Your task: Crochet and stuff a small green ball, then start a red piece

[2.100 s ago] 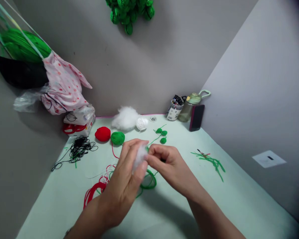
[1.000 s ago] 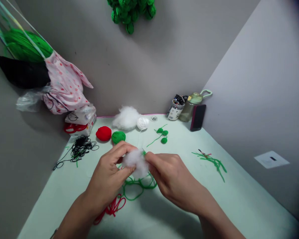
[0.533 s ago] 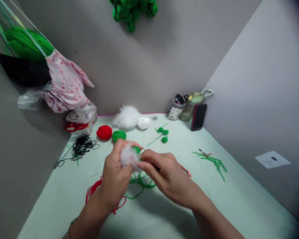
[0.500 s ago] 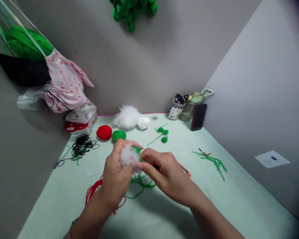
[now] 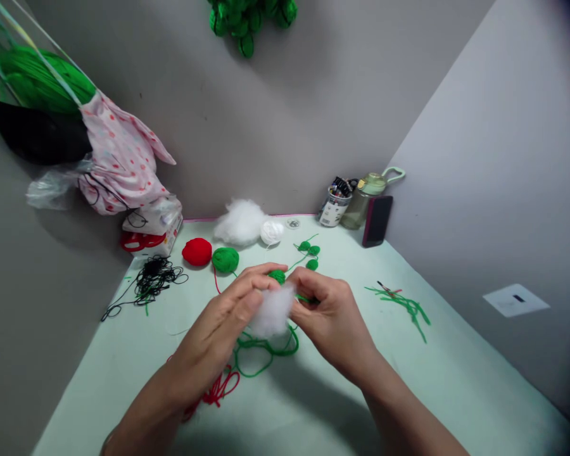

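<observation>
Between my hands is a tuft of white stuffing (image 5: pixel 272 311), with a small green crocheted piece (image 5: pixel 278 277) just behind it. My left hand (image 5: pixel 223 326) reaches in from the left, its fingers long and close together, the thumb and fingertips against the stuffing and the crocheted piece. On the other side, the curled fingers of my right hand (image 5: pixel 330 316) pinch the edge of the green piece, and a bit of green shows between them. The fingertips are partly hidden. Below the hands lies a loop of green yarn (image 5: pixel 253 345); red yarn (image 5: pixel 216 392) lies by my left wrist.
Behind the hands sit a red yarn ball (image 5: pixel 197 252), a green yarn ball (image 5: pixel 225 260), a stuffing heap (image 5: pixel 240 223) and a white yarn ball (image 5: pixel 272 232). Black cord (image 5: pixel 156 278) lies left, green strands (image 5: pixel 408 307) right. A phone (image 5: pixel 377 221) leans on a bottle (image 5: pixel 358 206).
The white stuffing has moved right, out from deep in my left hand toward the fingertips. My left fingers have straightened, and the right hand has shifted slightly right.
</observation>
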{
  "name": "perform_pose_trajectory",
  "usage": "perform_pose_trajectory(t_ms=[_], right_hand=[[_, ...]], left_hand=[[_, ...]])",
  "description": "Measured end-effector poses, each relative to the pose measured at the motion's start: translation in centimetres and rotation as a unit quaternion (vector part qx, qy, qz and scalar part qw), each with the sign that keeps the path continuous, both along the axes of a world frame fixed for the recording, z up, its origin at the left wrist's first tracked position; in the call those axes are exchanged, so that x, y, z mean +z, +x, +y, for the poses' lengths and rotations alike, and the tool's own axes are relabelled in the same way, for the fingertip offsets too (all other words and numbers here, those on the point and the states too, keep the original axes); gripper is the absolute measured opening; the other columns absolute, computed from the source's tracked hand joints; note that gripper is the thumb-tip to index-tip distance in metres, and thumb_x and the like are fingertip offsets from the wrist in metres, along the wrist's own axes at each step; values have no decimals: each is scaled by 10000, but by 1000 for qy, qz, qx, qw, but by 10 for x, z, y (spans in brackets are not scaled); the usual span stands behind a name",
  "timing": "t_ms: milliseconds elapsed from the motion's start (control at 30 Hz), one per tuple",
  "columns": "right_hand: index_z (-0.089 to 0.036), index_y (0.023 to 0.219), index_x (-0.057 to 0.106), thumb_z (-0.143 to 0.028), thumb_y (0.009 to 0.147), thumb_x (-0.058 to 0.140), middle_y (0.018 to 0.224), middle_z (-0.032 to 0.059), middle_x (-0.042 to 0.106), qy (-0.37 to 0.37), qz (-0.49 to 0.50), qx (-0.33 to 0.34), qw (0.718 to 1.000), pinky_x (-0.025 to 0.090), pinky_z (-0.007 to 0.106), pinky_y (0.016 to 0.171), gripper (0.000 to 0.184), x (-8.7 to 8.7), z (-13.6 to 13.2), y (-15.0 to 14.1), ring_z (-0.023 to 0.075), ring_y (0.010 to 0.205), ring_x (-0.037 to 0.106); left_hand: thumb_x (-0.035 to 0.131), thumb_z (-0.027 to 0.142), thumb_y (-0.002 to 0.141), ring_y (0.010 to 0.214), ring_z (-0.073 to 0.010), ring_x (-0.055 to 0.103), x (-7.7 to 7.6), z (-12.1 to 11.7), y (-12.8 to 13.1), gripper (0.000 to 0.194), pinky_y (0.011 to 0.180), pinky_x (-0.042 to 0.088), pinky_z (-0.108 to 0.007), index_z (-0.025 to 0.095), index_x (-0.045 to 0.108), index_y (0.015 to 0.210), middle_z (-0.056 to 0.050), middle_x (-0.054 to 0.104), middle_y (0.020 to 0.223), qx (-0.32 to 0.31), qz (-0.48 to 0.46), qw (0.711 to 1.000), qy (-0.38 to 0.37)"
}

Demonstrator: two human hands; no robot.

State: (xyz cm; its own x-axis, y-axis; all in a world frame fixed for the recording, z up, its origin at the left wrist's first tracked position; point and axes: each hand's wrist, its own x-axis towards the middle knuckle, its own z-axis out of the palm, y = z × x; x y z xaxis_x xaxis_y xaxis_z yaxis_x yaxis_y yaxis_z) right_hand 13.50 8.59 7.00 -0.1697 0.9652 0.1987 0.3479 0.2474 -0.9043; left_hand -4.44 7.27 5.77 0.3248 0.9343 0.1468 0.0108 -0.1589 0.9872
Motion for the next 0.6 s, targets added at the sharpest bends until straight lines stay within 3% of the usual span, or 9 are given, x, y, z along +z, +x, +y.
perform_pose_trajectory(t_ms=[67, 133, 233, 300, 600], right_hand=[[-204, 623, 496, -182, 769, 577, 568, -67, 395, -7, 7, 7, 1000, 230, 244, 501, 169, 2, -1, 1, 91, 543, 288], [-201, 620, 502, -176, 782, 574, 566, -69, 384, -19, 10, 14, 1000, 224, 247, 501, 179, 3, -2, 1, 91, 548, 285], [-198, 646, 527, -155, 781, 565, 567, -72, 396, -44, 17, 28, 999, 228, 247, 502, 147, 4, -3, 3, 91, 548, 302], [-198, 657, 538, -151, 777, 562, 570, -72, 402, -55, 28, 37, 997, 235, 246, 503, 131, 4, -2, 3, 92, 548, 315], [-199, 666, 554, -243, 843, 635, 550, -78, 385, -96, 58, 64, 992, 223, 245, 490, 200, 5, 4, 9, 87, 522, 308]], left_hand=[[596, 366, 1015, 1299, -219, 571, 0, 1, 1, 149, 1069, 437, -299, 287, 722, 1002, -17, 627, 1395, 5, -16, 1000, -5], [678, 314, 970, 1201, -188, 624, -3, 3, 4, 40, 956, 485, -243, 279, 699, 969, -7, 657, 1331, 14, -67, 997, -21], [752, 308, 914, 982, -147, 670, -11, 8, 9, 148, 757, 517, -190, 283, 666, 1032, -6, 686, 1213, 0, -164, 984, -62], [791, 307, 879, 904, -131, 660, -16, 12, 10, 233, 709, 518, -174, 278, 664, 1072, -7, 690, 1149, -21, -206, 975, -78], [875, 210, 772, 778, -104, 634, -19, 13, 10, 234, 628, 489, -137, 241, 749, 967, 8, 683, 919, 13, -190, 977, -101]])
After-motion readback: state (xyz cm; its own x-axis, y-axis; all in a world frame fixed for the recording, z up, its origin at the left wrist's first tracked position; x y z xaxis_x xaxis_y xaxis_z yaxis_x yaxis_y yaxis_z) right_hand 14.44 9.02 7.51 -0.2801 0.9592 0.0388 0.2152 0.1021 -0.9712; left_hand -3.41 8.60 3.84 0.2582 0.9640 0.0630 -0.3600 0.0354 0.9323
